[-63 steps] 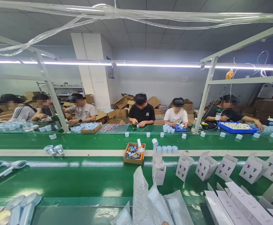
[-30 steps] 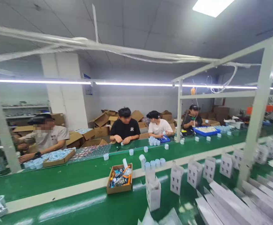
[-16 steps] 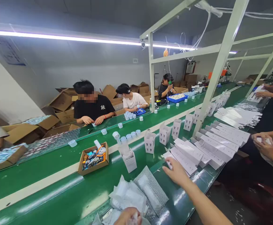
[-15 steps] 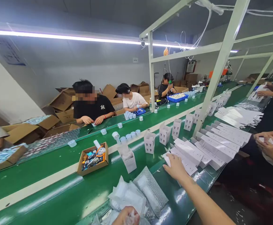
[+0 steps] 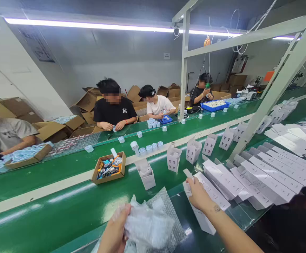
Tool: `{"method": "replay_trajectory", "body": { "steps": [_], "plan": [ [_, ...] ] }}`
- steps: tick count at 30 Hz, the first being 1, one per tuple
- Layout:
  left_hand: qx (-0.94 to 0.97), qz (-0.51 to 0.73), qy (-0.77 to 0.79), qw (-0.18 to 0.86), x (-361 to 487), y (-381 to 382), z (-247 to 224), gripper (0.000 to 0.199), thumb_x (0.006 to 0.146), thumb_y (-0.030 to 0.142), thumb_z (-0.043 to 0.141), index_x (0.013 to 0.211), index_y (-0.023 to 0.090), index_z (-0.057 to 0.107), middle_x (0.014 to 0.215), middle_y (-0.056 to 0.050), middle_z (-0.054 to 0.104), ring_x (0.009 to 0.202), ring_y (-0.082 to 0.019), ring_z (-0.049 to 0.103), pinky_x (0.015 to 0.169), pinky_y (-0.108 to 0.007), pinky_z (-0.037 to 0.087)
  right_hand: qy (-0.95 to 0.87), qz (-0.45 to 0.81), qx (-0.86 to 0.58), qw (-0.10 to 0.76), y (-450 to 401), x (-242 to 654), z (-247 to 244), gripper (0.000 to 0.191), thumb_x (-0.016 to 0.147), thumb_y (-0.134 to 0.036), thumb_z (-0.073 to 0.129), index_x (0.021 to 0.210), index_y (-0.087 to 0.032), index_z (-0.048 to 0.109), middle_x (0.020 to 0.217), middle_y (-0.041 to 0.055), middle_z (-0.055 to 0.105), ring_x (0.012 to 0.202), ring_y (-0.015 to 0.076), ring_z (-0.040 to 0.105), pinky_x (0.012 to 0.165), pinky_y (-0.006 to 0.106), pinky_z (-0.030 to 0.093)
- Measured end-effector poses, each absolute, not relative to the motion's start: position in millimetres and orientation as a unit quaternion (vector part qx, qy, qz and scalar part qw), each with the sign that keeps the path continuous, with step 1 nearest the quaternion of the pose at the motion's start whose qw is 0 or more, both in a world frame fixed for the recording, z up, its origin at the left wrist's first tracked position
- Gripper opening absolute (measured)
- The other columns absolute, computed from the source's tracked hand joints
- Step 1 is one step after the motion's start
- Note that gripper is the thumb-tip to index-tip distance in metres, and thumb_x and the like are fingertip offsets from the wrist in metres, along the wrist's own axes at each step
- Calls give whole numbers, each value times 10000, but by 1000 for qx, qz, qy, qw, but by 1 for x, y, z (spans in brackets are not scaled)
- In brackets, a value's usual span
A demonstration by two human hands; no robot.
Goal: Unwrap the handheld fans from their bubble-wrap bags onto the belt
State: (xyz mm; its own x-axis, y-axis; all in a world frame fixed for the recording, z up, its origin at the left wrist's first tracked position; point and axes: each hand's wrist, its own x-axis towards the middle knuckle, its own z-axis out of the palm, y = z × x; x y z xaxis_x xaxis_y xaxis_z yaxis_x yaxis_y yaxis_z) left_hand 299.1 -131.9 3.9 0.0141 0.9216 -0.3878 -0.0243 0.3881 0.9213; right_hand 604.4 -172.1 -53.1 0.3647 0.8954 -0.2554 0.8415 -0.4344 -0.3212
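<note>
In the head view my left hand is closed on a bubble-wrapped package with something pale inside. Other bubble-wrap bags lie beneath and beside it on the bench. My right hand grips the upper end of a white carton, its open flap sticking up past the fingers. That carton lies at the near end of a row of white cartons. Beyond my hands stands an open white box with wrapped contents showing at its top.
A cardboard tray of tools and small parts sits left on the green conveyor. Printed boxes stand in a line toward the right, before a slanted white post. Light-blue plastic cups dot the belt. Several co-workers sit opposite.
My left hand has come up into view, raising the wrapped package. My right hand has taken hold of the nearest carton and shifted it toward me. The view has swung left.
</note>
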Motion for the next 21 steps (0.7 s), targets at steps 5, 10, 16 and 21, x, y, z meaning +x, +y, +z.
{"method": "replay_trajectory", "body": {
  "steps": [5, 10, 16, 21],
  "plan": [
    [330, 446, 508, 659, 364, -105, 25, 536, 495, 566, 818, 709, 204, 485, 555, 85, 463, 435, -76, 398, 379, -190, 296, -612, 225, -693, 306, -208, 605, -46, 573, 679, -181, 628, 1207, -237, 413, 1303, 108, 407, 1222, 272, 482, 1045, 416, 409],
    [613, 459, 485, 422, 412, -105, 1, 333, 796, 529, 579, 797, 197, 551, 626, 20, 535, 550, -151, 517, 500, -266, 431, -628, 223, -640, 382, -222, 596, -77, 656, 643, -155, 670, 1226, -229, 378, 1300, 126, 424, 1257, 321, 474, 1064, 490, 390],
    [907, 302, 292, 20, 432, -133, 5, 183, 922, 174, 414, 864, 185, 587, 879, -84, 642, 820, -219, 589, 724, -336, 507, -591, 160, -642, 461, -234, 593, -105, 580, 616, -191, 710, 1086, -246, 375, 1315, 133, 430, 1140, 314, 573, 943, 491, 501],
    [945, -2, 325, 23, 484, -161, 35, 183, 852, 121, 512, 1019, 145, 584, 941, -115, 625, 870, -254, 607, 645, -314, 495, -562, 175, -666, 458, -254, 595, -120, 538, 666, -260, 697, 1133, -229, 432, 1323, 146, 479, 1148, 322, 585, 949, 490, 519]
  ]
}}
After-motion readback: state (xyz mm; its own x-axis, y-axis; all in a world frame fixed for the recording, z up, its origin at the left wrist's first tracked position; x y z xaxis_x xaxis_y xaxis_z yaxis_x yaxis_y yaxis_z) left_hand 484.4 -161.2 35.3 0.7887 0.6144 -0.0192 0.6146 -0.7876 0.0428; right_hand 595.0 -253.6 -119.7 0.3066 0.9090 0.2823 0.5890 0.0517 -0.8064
